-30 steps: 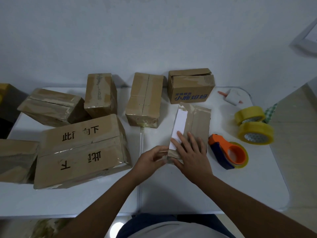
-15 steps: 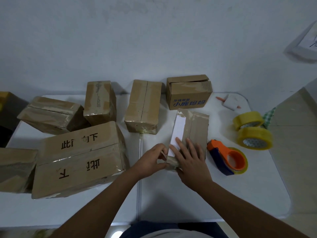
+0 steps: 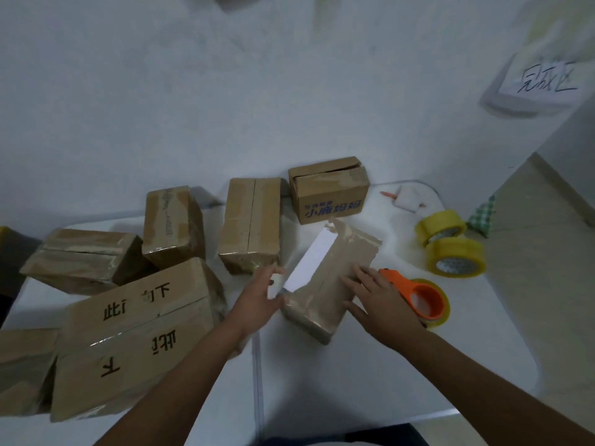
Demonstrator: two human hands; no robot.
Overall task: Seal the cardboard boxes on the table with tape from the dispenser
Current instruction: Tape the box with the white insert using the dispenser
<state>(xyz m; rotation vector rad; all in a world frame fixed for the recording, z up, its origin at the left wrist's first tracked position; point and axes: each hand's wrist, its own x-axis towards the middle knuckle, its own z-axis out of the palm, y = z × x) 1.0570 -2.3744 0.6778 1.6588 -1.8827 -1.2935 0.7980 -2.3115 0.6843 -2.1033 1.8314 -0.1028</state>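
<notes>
STEP: positioning narrow box [image 3: 328, 284] | left hand [image 3: 257, 300] open beside it, right hand [image 3: 376, 294] flat on top, neither grip closed | NEXT: judged, pick up dispenser [image 3: 418, 297], tape seam.

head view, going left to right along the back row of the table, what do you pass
flat box → upright taped box → box with centre seam → box with blue print → white packet → yellow tape rolls

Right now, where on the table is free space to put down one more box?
The near edge of the table, in front of both hands, is bare. A smaller bare patch lies right of the tape dispenser, below the yellow tape rolls. The left half, around the big printed box, is crowded.
</notes>
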